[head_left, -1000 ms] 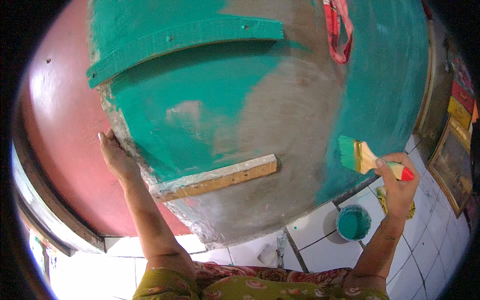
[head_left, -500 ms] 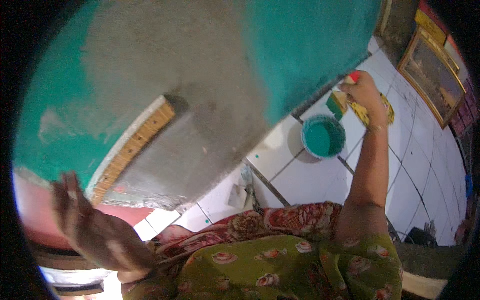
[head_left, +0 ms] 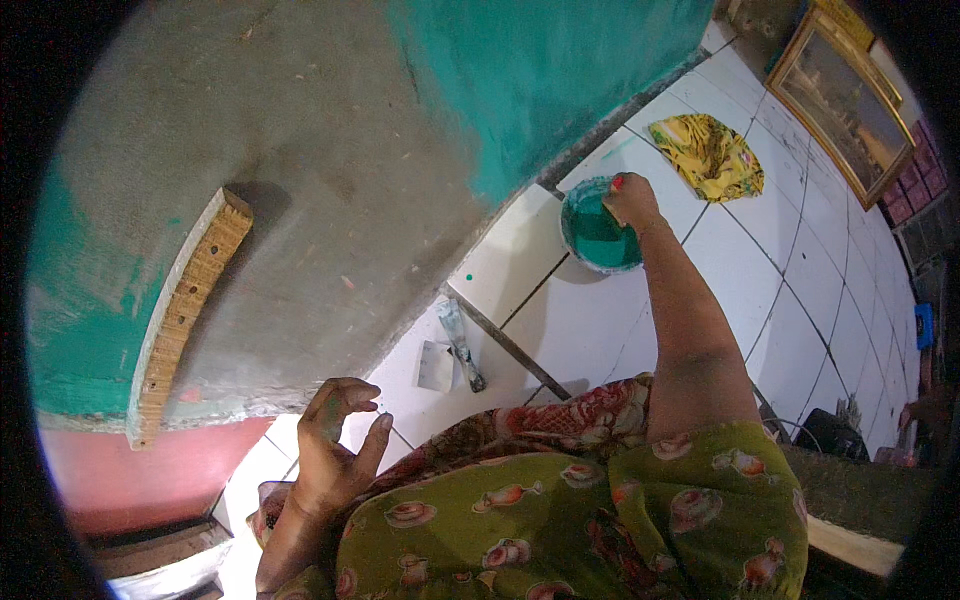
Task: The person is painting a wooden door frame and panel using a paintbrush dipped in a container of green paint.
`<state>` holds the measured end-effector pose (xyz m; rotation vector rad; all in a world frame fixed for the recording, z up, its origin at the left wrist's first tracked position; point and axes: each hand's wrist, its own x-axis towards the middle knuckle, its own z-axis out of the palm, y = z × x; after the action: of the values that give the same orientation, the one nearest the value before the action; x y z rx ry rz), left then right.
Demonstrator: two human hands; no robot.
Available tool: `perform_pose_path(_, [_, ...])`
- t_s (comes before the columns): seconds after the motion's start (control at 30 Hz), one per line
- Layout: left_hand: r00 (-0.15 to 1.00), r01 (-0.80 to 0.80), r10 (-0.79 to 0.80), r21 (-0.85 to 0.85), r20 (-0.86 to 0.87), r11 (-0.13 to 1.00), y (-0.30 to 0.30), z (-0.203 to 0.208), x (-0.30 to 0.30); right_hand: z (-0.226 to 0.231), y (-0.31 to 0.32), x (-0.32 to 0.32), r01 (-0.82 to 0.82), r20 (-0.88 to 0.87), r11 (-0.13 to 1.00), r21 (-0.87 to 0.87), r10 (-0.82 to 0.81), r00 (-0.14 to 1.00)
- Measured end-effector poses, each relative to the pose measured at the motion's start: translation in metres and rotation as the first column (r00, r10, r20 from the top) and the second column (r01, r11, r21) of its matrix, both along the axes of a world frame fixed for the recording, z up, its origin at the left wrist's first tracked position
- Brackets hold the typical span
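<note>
My right hand (head_left: 633, 205) is closed around a paintbrush, whose red handle end (head_left: 617, 182) shows beside the fingers. It is over a small bucket (head_left: 572, 245) of green paint (head_left: 598, 230) on the tiled floor; the bristles are mostly hidden by the hand and the bucket. My left hand (head_left: 338, 440) is raised near my lap, thumb apart and fingers loosely bent, with nothing in it. A green smear marks its fingers. In front stands a wall of bare grey plaster (head_left: 310, 130) with green painted areas (head_left: 520, 80).
A wooden strip with holes (head_left: 190, 305) juts from the wall at left. Near my lap lie a scraper-like tool (head_left: 458, 340) and a white piece (head_left: 434, 366). Yellow patterned cloth (head_left: 708, 158) lies beyond the bucket. At far right is a gold-framed picture (head_left: 845, 95).
My right hand has brought the paintbrush from beyond the bucket back to its opening. My left hand has moved right, away from the wall, towards my lap. The view has shifted.
</note>
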<state>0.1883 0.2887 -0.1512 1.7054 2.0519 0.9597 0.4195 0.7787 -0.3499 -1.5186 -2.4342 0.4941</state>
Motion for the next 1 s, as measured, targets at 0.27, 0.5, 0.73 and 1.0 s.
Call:
perform_pose_path(0.27, [0.999, -0.039, 0.037, -0.176, -0.015, 0.984, -0.008, -0.006, 0.003, -0.004, -0.017, -0.022, 0.076, -0.032, 0.992, 0.105, -0.073, 0.997])
perform_pose_path(0.5, [0.999, -0.033, 0.023, -0.216, -0.049, 0.976, -0.017, -0.007, 0.000, -0.002, -0.003, -0.016, 0.071, -0.070, 0.991, 0.109, -0.064, 0.995])
perform_pose_path(0.73, [1.000, -0.027, 0.025, -0.264, -0.009, 0.964, -0.027, -0.001, -0.005, -0.004, -0.007, -0.010, 0.089, -0.080, 0.986, 0.145, -0.078, 0.994])
perform_pose_path(1.0, [0.997, -0.057, 0.038, -0.287, -0.070, 0.956, -0.033, 0.004, -0.010, 0.051, 0.011, 0.039, -0.025, -0.670, 0.833, -0.553, -0.427, 0.607])
